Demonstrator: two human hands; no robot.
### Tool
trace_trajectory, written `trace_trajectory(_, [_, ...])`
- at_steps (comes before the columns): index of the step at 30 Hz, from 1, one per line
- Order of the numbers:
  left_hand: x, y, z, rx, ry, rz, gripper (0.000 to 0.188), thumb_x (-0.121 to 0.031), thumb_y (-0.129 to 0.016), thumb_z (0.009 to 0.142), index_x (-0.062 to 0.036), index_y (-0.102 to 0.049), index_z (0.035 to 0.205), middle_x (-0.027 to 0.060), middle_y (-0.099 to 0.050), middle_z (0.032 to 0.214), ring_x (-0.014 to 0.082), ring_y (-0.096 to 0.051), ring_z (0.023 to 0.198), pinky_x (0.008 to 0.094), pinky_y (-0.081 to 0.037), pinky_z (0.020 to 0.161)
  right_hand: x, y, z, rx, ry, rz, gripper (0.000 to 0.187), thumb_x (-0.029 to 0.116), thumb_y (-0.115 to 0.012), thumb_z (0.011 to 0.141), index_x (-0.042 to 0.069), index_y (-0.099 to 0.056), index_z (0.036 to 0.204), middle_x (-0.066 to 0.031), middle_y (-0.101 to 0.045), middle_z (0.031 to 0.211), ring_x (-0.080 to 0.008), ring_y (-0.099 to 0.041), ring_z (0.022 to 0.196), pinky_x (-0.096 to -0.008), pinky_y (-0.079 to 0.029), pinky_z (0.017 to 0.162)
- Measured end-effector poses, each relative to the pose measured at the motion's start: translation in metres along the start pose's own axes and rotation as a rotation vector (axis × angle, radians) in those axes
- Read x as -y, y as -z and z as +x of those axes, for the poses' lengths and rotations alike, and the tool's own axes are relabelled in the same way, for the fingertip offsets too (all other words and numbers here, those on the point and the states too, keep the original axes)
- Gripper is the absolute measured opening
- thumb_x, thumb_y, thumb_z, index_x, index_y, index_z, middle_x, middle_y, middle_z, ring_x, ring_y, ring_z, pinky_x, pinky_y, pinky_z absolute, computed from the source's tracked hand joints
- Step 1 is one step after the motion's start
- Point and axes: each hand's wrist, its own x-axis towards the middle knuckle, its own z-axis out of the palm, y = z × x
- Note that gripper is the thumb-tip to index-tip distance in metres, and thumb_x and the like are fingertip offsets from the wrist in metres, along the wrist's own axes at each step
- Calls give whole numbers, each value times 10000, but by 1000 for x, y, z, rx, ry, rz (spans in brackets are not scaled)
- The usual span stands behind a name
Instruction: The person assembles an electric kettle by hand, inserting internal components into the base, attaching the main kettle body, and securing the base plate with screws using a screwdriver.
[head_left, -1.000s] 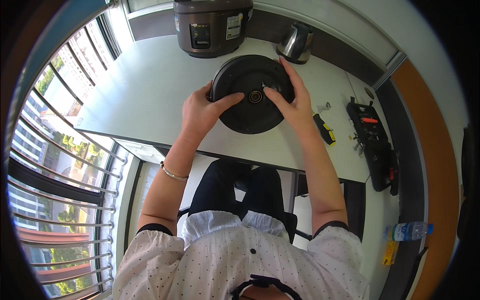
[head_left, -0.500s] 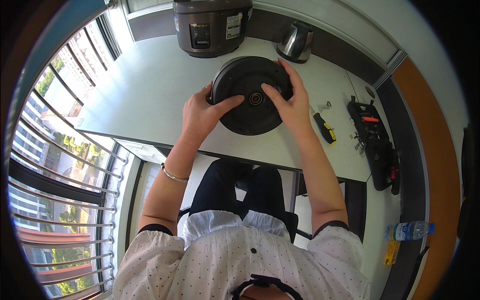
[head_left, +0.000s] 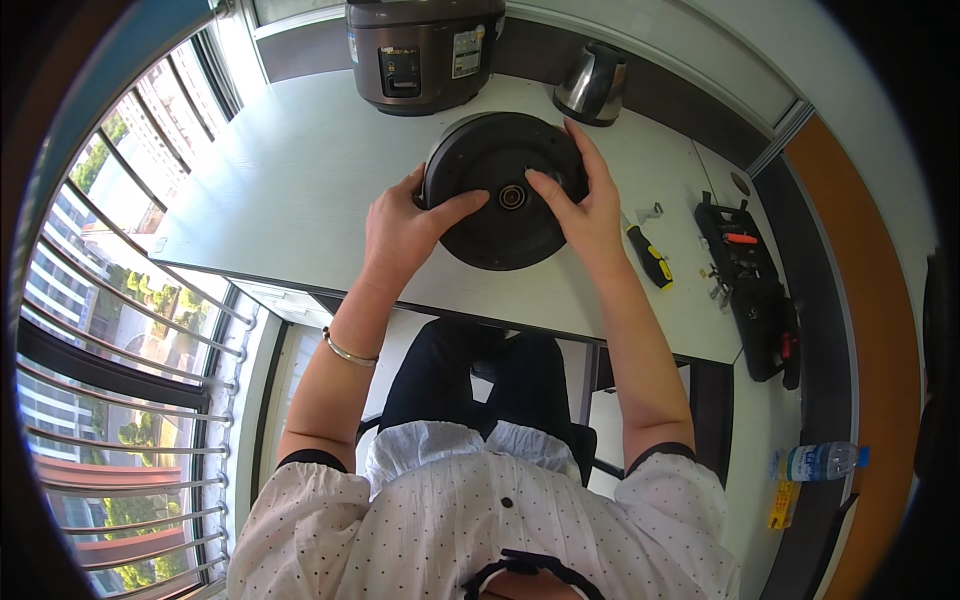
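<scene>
Between my two hands is what looks like an electric kettle, its round black underside (head_left: 480, 235) turned toward me. A small ringed connector (head_left: 511, 197) sits at the middle of that base, and a strip of silvery body shows at its upper left edge. My left hand (head_left: 405, 220) grips the left side, thumb lying on the base near the connector. On the opposite side my right hand (head_left: 590, 205) is closed round the rim, its thumb also pressed on the base just right of the connector. The fingers behind the kettle are mostly hidden.
A brown rice cooker (head_left: 425, 55) and a steel kettle (head_left: 590, 85) stand at the back of the white table (head_left: 290, 180). To the right lie a yellow-black screwdriver handle (head_left: 650, 258), small metal pieces and an open black tool case (head_left: 745, 270). A water bottle (head_left: 815, 462) lies farther right.
My right hand has shifted very slightly to the right along the rim, and its thumb has moved a little. The kettle and my left hand stay in place.
</scene>
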Motion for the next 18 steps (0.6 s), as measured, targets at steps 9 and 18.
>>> trace_trajectory(9, [-3,-2,-2,-11,-18,-8,563,-413,-752,698,3,-673,1068,138,-707,885,236,-680,834,321,-504,789,-3,0,-4,-21,23,8,718,220,-775,775,14,-428,1369,-159,-541,1251,-275,-515,1163,-356,-416,984])
trace_trajectory(18, [5,1,1,-2,38,-111,465,-367,-751,713,-22,-696,1019,107,-705,863,193,-656,802,290,-489,764,20,5,-12,-238,328,-369,402,152,-778,721,57,-626,1080,-94,-581,1069,-273,-533,1006,-366,-428,867])
